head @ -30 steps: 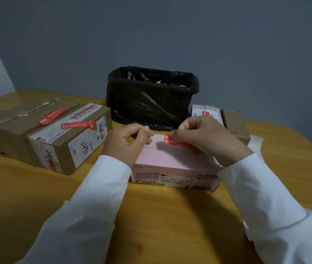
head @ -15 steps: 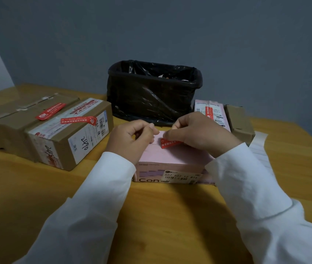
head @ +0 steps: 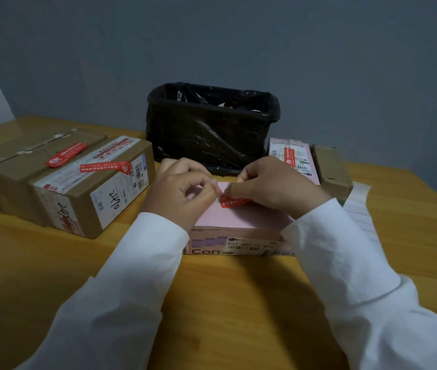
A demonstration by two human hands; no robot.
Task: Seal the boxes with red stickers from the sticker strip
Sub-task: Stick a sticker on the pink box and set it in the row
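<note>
Sticker, red paper [head: 234, 202]: now tilted lower onto flat pink cardboard box [head: 241, 221] at tabletop [head: 225, 289] centre; right hand [head: 273, 186] pinches it, left hand [head: 182, 194] curled, apparently gripping nothing. Sealing imminent.

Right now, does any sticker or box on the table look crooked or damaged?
Yes. The red sticker on the nearer brown box at left lies slanted, its right end crumpled over the edge. The sticker between the hands is not flat yet.

left grip [head: 182, 194] curled, right grip [head: 273, 186] pinching
</note>
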